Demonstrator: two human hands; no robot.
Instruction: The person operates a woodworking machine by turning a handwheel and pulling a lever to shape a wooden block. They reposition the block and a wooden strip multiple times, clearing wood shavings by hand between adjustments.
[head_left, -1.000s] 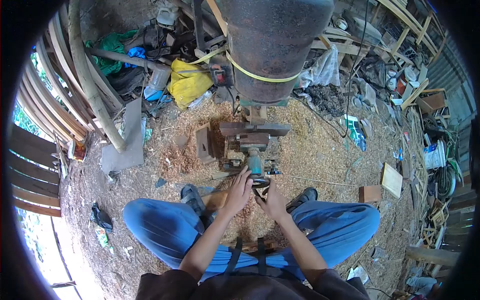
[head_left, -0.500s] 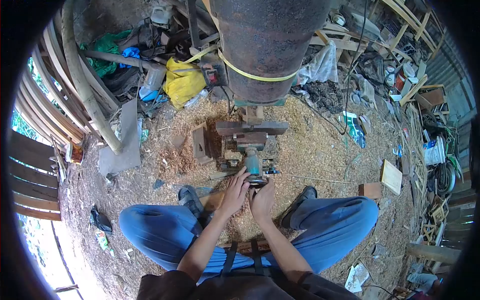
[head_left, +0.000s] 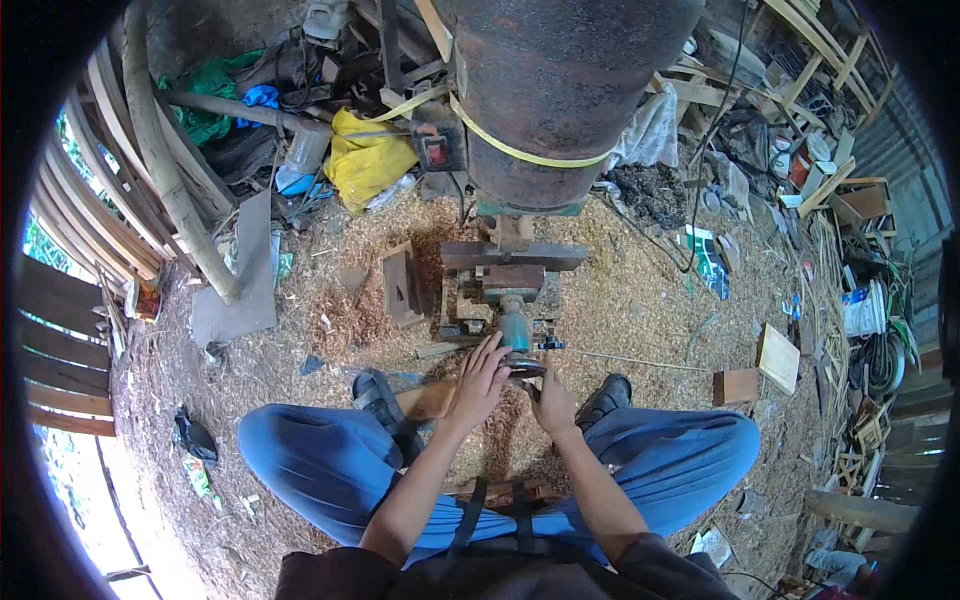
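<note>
A dark handwheel (head_left: 524, 366) sits at the near end of a green tailstock-like part (head_left: 514, 328), between my hands. My left hand (head_left: 478, 382) lies on the wheel's left side and the green part's near end, its fingers stretched forward. At the wheel's right side, my right hand (head_left: 554, 398) has its fingers curled at the rim or a handle. Beyond the green part is a reddish-brown block (head_left: 512, 280), in front of a dark crossbar (head_left: 515, 257). A large rusty cylinder (head_left: 560, 100) with a yellow strap stands behind.
A wooden piece (head_left: 403, 285) stands left of the machine. A yellow bag (head_left: 368, 160) and a switch box (head_left: 436, 148) are farther back. Wooden blocks (head_left: 736, 387) lie at the right. My sandalled feet flank the machine, and wood shavings cover the ground.
My right hand has shifted right and slightly down, away from my left hand, so more of the wheel shows. The camera view has shifted slightly.
</note>
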